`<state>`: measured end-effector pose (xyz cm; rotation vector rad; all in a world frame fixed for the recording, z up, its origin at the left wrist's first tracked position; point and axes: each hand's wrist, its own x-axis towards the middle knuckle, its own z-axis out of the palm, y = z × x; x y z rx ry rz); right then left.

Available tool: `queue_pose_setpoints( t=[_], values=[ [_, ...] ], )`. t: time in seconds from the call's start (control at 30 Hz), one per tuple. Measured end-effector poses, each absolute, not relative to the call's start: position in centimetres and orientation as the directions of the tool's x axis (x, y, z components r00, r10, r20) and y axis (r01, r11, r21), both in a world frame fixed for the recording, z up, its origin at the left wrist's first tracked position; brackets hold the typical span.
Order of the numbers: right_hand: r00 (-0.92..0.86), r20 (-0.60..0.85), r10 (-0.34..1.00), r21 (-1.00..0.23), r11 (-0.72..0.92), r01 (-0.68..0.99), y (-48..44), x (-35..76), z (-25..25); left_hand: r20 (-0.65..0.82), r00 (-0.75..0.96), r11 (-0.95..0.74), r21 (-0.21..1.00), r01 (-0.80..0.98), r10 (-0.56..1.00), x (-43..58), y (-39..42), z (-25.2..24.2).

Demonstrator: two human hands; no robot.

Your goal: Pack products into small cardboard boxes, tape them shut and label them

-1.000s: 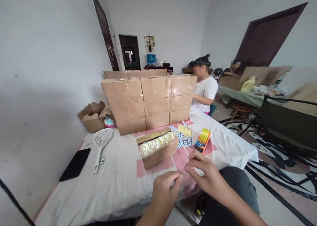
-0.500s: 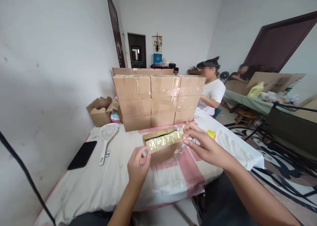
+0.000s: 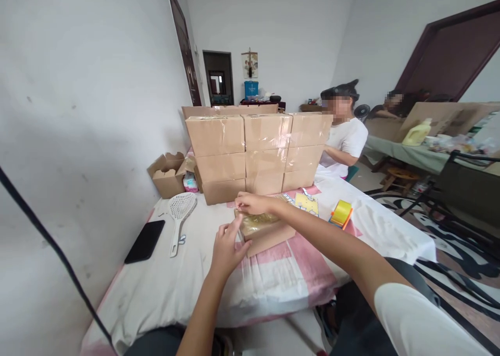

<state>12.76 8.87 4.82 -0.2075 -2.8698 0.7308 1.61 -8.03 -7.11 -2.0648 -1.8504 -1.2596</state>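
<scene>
A small cardboard box lies on the cloth-covered table, with shiny tape across its top. My left hand is at the box's left end, fingers apart, thumb against its near left corner. Over the far left corner of the box is my right hand, its fingers pinched together; what they hold, if anything, is too small to make out. My right forearm reaches across above the box and hides part of its top. To the right stands a tape dispenser with a yellow roll.
Stacked taped boxes form a wall behind. At left lie a white slotted scoop, a black tablet-like slab and an open carton. A yellow patterned sheet lies behind my forearm. A person sits beyond the stack.
My right hand has moved from the box's right end to its far left corner. My left hand's fingers have spread from a pinch. The view has shifted slightly, showing the tape dispenser fully.
</scene>
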Motion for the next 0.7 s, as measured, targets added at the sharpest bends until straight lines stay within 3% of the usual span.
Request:
queue_pose_setpoints(
  t=[0.5,0.7],
  values=[
    [-0.971,0.16,0.178,-0.37,0.923,0.108,10.5,12.0,2.2,0.731,-0.059,-0.316,0.365,0.876,0.68,3.0,-8.2,-7.6],
    [-0.935,0.184,0.304,-0.259,0.932,0.252,9.6,12.3,2.5,0.742,0.009,-0.406,0.356,0.842,0.67,3.2,-7.8,-7.6]
  ],
)
